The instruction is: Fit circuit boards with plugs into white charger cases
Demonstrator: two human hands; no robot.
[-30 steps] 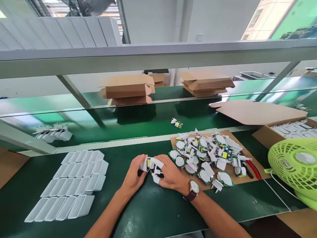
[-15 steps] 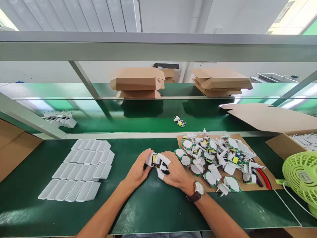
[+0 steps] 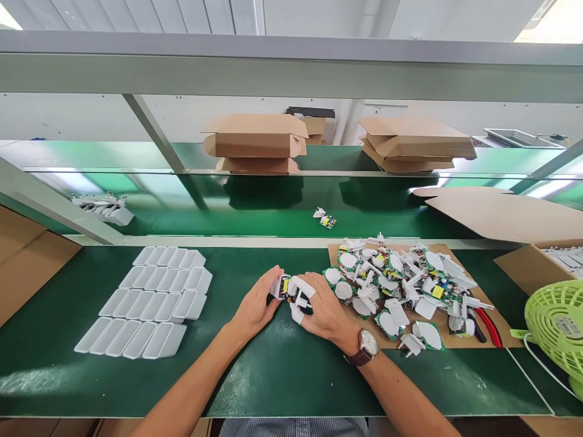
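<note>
My left hand [image 3: 259, 298] is closed around a small white plastic housing [image 3: 276, 285] above the green bench. My right hand [image 3: 325, 309], with white covers on thumb and forefinger and a watch on the wrist, grips a small circuit board [image 3: 288, 287] with yellow and black parts. The board's left end meets the open side of the housing; how far inside it sits is hidden by the fingers. Right of my hands, a pile of circuit boards [image 3: 394, 276] with white discs and plug parts lies on a cardboard sheet [image 3: 485, 312].
Rows of white housings [image 3: 146, 303] lie at left. Red-handled pliers [image 3: 489, 328] and a green fan [image 3: 558, 331] are at right. One loose board [image 3: 327, 221] lies on the belt behind. Cardboard boxes [image 3: 259, 136] stand on the shelf beyond, and a metal beam [image 3: 291, 67] crosses above.
The view has tilted slightly downward. My hands stay together, with the housing and circuit board still held end to end and only slightly shifted.
</note>
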